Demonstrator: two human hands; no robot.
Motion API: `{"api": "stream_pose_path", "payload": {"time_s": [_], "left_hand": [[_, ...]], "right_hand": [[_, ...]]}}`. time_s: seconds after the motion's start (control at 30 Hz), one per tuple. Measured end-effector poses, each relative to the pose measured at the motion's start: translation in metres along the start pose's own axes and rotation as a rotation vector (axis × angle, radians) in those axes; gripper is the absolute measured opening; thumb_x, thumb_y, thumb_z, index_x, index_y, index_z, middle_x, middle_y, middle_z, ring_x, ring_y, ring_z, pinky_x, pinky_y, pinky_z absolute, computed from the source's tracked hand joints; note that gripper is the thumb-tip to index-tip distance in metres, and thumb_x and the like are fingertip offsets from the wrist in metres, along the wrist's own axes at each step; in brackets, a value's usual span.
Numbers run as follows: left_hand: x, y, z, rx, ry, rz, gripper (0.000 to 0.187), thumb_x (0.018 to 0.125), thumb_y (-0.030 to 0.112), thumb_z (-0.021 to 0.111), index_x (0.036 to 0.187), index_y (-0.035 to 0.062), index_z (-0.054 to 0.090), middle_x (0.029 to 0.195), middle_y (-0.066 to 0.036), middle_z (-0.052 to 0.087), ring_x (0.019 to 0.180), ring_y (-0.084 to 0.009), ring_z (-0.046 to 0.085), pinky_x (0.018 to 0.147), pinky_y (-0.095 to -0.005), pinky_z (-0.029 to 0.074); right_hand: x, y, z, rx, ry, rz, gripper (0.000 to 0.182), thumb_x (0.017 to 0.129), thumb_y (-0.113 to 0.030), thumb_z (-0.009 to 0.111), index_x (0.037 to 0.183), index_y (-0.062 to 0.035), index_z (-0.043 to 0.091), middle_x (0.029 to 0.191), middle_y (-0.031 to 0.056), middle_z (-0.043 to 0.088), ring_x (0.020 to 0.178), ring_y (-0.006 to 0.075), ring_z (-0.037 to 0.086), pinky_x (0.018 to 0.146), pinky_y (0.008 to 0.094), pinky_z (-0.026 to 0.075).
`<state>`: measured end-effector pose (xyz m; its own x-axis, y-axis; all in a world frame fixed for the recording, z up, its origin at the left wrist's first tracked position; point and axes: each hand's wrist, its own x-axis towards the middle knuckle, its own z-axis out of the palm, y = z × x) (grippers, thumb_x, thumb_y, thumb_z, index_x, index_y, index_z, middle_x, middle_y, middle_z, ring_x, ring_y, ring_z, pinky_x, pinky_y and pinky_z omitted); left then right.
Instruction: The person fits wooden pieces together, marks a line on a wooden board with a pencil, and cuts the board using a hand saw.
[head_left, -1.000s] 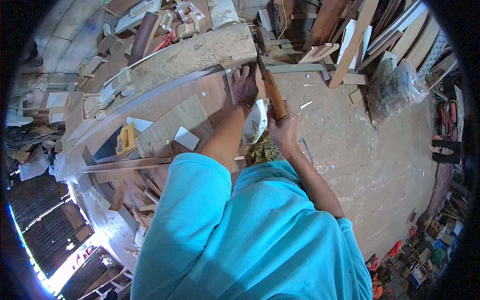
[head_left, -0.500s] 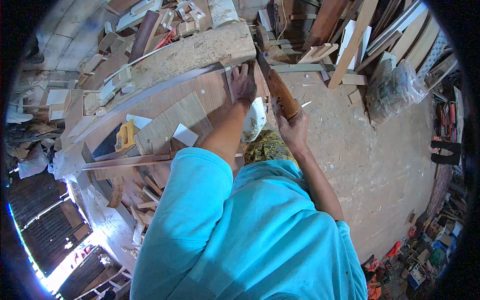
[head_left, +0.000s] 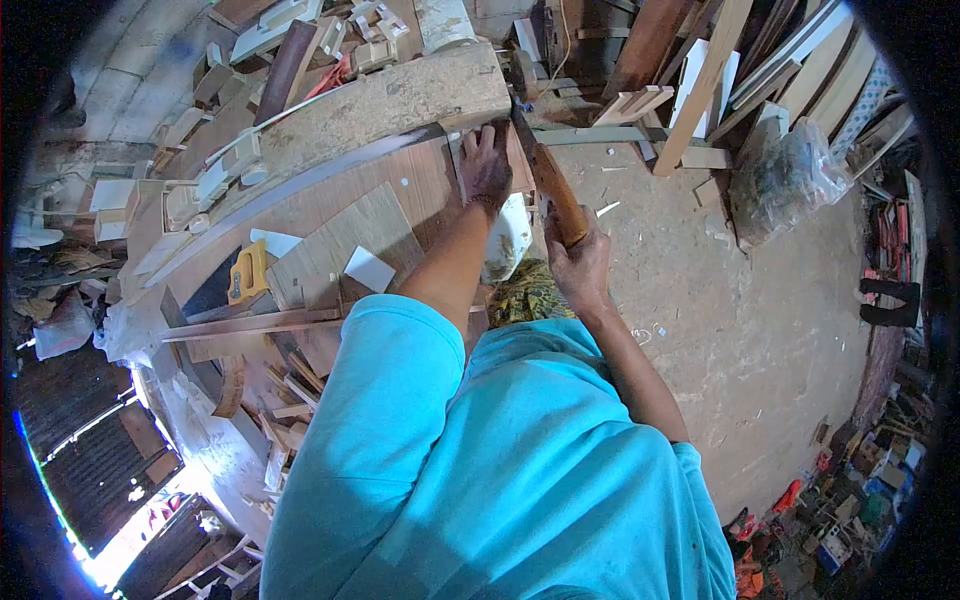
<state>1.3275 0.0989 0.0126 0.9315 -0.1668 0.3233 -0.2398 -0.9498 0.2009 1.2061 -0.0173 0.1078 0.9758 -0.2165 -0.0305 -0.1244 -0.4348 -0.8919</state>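
My right hand is wrapped round the lower end of a long brown wooden tool, perhaps a saw, whose dark narrow end points up to the bench's end. My left hand presses down on a board at the right end of the workbench, its fingers pointing up and somewhat apart. Just above its fingertips lies the thick worn beam. A white object shows between my two forearms, above patterned cloth.
On the bench are a yellow-handled saw, a loose plywood sheet and a white piece. Planks lean at the upper right beside a plastic bag. Scrap wood is piled at the upper left.
My right hand has shifted slightly down and left with the wooden tool. My left hand stays at nearly the same place.
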Motion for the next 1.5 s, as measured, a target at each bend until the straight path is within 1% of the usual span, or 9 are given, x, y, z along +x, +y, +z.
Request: {"api": "stream_pose_path", "payload": {"time_s": [0.37,0.43,0.53,0.63,1.03,1.1,1.23,1.3,1.5], "left_hand": [[0.001,-0.005,0.014,-0.144,0.025,-0.021,0.032,0.066,0.006,0.051,0.098,0.0015,0.055,0.102,-0.009,0.045,0.097,-0.0298,0.041,0.087,-0.0401,0.034],[0.0,-0.007,0.016,-0.193,0.021,-0.059,0.033,0.066,0.006,0.051,0.099,0.0019,0.055,0.102,-0.009,0.045,0.098,-0.0299,0.041,0.088,-0.0403,0.034],[0.0,-0.006,0.023,-0.112,0.048,0.004,0.035,0.067,0.005,0.05,0.101,0.0047,0.055,0.103,-0.009,0.046,0.1,-0.0305,0.041,0.089,-0.0407,0.034],[0.003,-0.007,0.027,-0.188,0.031,-0.048,0.037,0.067,0.005,0.049,0.104,0.0076,0.054,0.105,-0.009,0.047,0.102,-0.0312,0.041,0.09,-0.0409,0.034],[0.002,-0.001,0.002,0.022,-0.132,-0.018,0.04,0.068,0.012,0.052,0.107,0.0066,0.052,0.109,-0.01,0.042,0.107,-0.034,0.037,0.091,-0.0433,0.032],[0.001,-0.002,0.001,0.022,-0.186,-0.021,0.045,0.066,0.014,0.055,0.109,0.0041,0.049,0.116,-0.012,0.041,0.109,-0.0336,0.036,0.092,-0.0485,0.03],[0.004,0.001,-0.009,0.053,-0.177,0.032,0.044,0.066,0.015,0.056,0.109,0.0058,0.049,0.114,-0.012,0.042,0.11,-0.0339,0.036,0.091,-0.0478,0.031],[0.005,0.008,-0.022,-0.127,-0.232,-0.151,0.045,0.067,0.014,0.056,0.111,0.007,0.049,0.114,-0.013,0.043,0.111,-0.0351,0.036,0.091,-0.0473,0.031],[-0.001,-0.007,0.011,-0.089,0.092,0.066,0.037,0.067,0.008,0.05,0.104,0.0067,0.053,0.102,-0.009,0.047,0.096,-0.0321,0.042,0.084,-0.0409,0.037]], "right_hand": [[-0.001,0.005,0.007,0.033,-0.029,0.025,0.014,0.078,-0.003,0.057,0.089,0.0027,0.052,0.071,0.0127,0.06,0.065,0.0089,0.054,0.057,0.0259,0.045],[0.0,0.008,0.01,0.063,0.005,-0.025,0.024,0.068,-0.001,0.059,0.09,0.0022,0.05,0.067,0.023,0.058,0.067,0.0335,0.062,0.055,0.0361,0.047],[0.02,0.01,0.016,-0.03,0.018,0.011,0.027,0.068,-0.001,0.059,0.093,0.0018,0.05,0.066,0.0229,0.058,0.066,0.0346,0.062,0.055,0.0373,0.047],[0.024,0.011,0.036,0.004,0.042,-0.047,0.014,0.079,-0.007,0.056,0.088,0.0029,0.052,0.06,0.0157,0.056,0.06,0.0092,0.053,0.049,0.0296,0.043],[0.004,0.001,0.003,-0.019,0.031,-0.026,0.016,0.077,-0.007,0.06,0.087,0.0025,0.053,0.061,0.0161,0.057,0.058,0.0093,0.053,0.05,0.0292,0.043],[0.0,0.001,0.001,0.02,-0.021,0.013,0.028,0.064,0.001,0.057,0.092,-0.0005,0.05,0.068,0.0212,0.059,0.067,0.0355,0.061,0.059,0.0381,0.048],[-0.003,0.004,0.005,0.032,-0.02,0.005,0.029,0.064,0.002,0.057,0.092,-0.0008,0.05,0.069,0.0211,0.059,0.069,0.0354,0.061,0.059,0.0385,0.048],[-0.002,0.01,0.012,0.065,0.042,-0.08,0.016,0.076,-0.006,0.059,0.088,0.0034,0.053,0.063,0.016,0.058,0.059,0.0092,0.052,0.049,0.0298,0.043],[0.027,0.019,0.036,-0.001,0.041,-0.032,0.018,0.077,-0.005,0.058,0.09,0.0042,0.052,0.063,0.0154,0.058,0.061,0.0067,0.049,0.048,0.0301,0.042]]}}
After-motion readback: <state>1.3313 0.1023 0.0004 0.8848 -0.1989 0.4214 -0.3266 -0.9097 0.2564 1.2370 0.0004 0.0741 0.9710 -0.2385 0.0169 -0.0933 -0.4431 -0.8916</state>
